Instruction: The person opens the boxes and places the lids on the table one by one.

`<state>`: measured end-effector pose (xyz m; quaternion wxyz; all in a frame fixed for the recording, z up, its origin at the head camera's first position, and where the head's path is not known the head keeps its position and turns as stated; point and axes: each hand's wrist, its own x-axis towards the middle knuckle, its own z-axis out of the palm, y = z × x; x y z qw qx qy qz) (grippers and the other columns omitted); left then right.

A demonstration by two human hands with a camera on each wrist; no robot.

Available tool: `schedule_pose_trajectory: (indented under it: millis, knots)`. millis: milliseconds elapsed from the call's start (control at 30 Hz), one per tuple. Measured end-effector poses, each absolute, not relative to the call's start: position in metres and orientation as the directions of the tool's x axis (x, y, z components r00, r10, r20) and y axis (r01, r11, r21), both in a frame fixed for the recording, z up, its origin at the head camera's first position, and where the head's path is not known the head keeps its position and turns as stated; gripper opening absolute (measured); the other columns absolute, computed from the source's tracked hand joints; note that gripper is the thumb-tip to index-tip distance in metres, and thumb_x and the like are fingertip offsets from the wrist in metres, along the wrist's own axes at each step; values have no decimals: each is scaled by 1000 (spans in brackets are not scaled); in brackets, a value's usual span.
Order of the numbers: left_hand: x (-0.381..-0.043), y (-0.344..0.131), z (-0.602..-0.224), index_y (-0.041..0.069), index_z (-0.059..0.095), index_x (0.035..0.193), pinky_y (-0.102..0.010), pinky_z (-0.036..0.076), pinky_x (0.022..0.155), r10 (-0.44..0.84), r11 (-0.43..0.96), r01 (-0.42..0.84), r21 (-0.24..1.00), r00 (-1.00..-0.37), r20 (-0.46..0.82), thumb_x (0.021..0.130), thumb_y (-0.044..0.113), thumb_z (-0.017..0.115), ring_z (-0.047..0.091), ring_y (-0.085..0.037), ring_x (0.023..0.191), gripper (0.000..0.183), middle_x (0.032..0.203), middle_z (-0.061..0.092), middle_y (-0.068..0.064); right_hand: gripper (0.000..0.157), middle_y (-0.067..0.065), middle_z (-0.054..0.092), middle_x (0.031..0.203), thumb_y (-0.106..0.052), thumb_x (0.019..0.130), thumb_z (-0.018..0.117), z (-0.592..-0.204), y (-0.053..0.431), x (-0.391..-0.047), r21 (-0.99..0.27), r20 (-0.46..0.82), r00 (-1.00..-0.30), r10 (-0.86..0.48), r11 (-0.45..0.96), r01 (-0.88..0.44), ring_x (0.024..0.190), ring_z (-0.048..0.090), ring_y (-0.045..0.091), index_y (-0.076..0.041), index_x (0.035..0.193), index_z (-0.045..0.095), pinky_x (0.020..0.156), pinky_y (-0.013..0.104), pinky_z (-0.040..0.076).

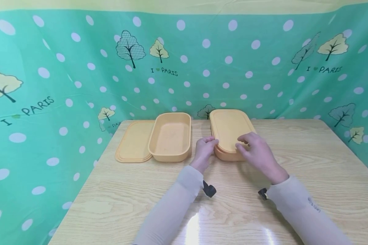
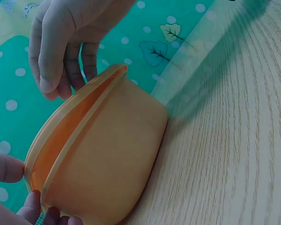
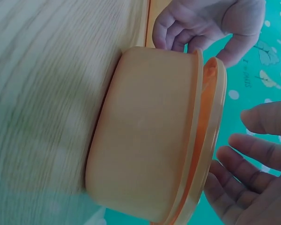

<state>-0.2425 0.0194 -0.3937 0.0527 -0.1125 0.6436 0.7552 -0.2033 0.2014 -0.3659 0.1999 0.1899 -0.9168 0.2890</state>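
Observation:
A yellow-orange lid (image 1: 231,127) lies over a matching plastic food container (image 1: 228,157) at the right of the table's far side. Along the near side a gap shows between the lid and the container's rim, seen in both wrist views. My left hand (image 1: 203,151) pinches the lid's near left corner, thumb at its edge and fingertips in the gap by the rim. Above the lid's near right part hovers my right hand (image 1: 259,151), fingers loosely bent and holding nothing. In the right wrist view, its fingertips (image 3: 215,180) are right by the lid's top.
A second container (image 1: 170,158) stands uncovered to the left, with nothing inside. Left of it a second lid (image 1: 134,141) lies flat on the wooden table (image 1: 135,204), touching or overlapped by that container. A green dotted cloth (image 1: 217,78) hangs behind and at the sides.

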Motion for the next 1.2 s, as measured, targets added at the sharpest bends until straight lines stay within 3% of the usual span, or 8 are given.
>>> schedule_pose_trajectory:
  millis: [167, 400, 567, 1200]
  knots:
    - [-243, 18, -395, 0, 66, 107, -37, 48, 92, -70, -162, -221, 962, -970, -234, 82, 9, 69, 57, -18, 96, 27, 103, 63, -7, 20, 13, 63, 98, -10, 86, 68, -366, 197, -200, -392, 484, -833, -269, 784, -481, 92, 60, 30, 1, 102, 67, 78, 46, 50]
    - [-243, 18, -394, 0, 65, 105, -35, 50, 84, -62, -178, -225, 958, -969, -239, 82, 8, 68, 56, -15, 86, 25, 99, 62, -6, 21, 11, 63, 98, -15, 85, 69, -364, 193, -196, -307, 483, -820, -307, 818, -487, 92, 59, 29, -1, 100, 68, 76, 45, 51]
    - [-244, 18, -394, -1, 65, 105, -34, 49, 86, -66, -180, -218, 959, -970, -233, 81, 7, 68, 56, -16, 90, 25, 100, 62, -7, 21, 10, 64, 96, -17, 84, 71, -364, 192, -195, -273, 490, -796, -354, 805, -526, 90, 60, 28, -1, 99, 68, 76, 45, 52]
    - [-243, 19, -392, 0, 66, 104, -33, 49, 86, -68, -177, -225, 958, -968, -240, 82, 8, 68, 58, -18, 93, 24, 100, 63, -8, 26, 6, 60, 87, -14, 71, 83, -369, 191, -196, -49, 509, -689, -516, 782, -621, 78, 56, 24, -5, 91, 69, 64, 37, 49]
